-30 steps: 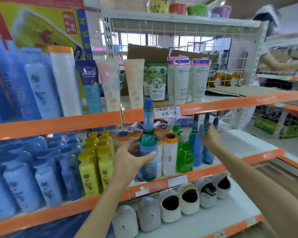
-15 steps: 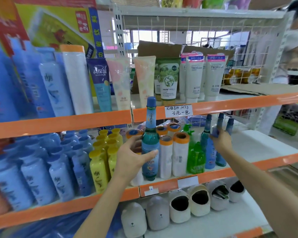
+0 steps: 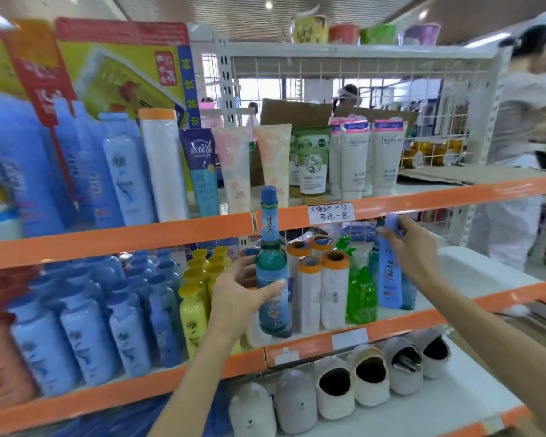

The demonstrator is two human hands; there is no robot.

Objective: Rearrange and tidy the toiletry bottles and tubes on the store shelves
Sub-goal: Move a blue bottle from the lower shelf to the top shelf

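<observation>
Both hands on bottles, middle shelf (image 3: 297, 348).
Left hand (image 3: 240, 298) fingers wrapped round teal bottle (image 3: 271, 279); right hand (image 3: 413, 247) pinches blue bottle (image 3: 390, 279) neck.

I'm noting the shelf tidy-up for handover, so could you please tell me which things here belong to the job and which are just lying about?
Part of the job:
- teal glass bottle, gripped by the left hand
- blue bottle, pinched at its cap by the right hand
- white orange-capped bottles
- face-wash tubes on the shelf above

Just lying about:
- slippers on the lowest shelf
- handwritten price tag
- flattened cardboard
</observation>
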